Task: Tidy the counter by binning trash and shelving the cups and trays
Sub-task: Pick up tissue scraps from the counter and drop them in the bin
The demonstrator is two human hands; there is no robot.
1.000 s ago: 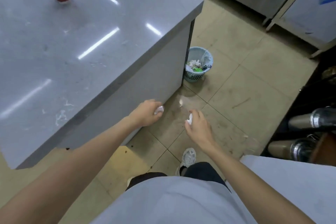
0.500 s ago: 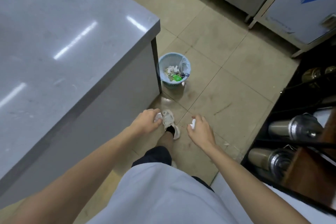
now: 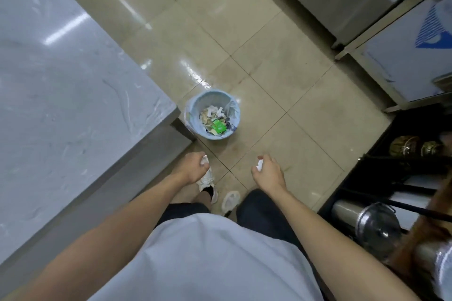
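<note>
My left hand (image 3: 190, 166) is closed around a crumpled white paper scrap (image 3: 204, 160) that sticks out past the fingers. My right hand (image 3: 269, 170) grips a second white paper scrap (image 3: 259, 165). Both hands hang over the tiled floor, a short way in front of a small pale-blue bin (image 3: 212, 115) lined with a bag and holding paper and green wrappers. The bin stands on the floor by the corner of the grey counter (image 3: 73, 95), between and beyond my two hands.
The counter's corner and side panel (image 3: 137, 173) run along my left. Steel cabinets (image 3: 342, 0) and a white appliance (image 3: 413, 56) line the far right. A dark shelf with steel flasks (image 3: 376, 225) stands close on my right. My shoes (image 3: 208, 183) are on the beige tiles.
I have walked forward past the counter's corner, so the bin is nearer and more central. Both hands still hold their paper scraps and have drifted a little further apart.
</note>
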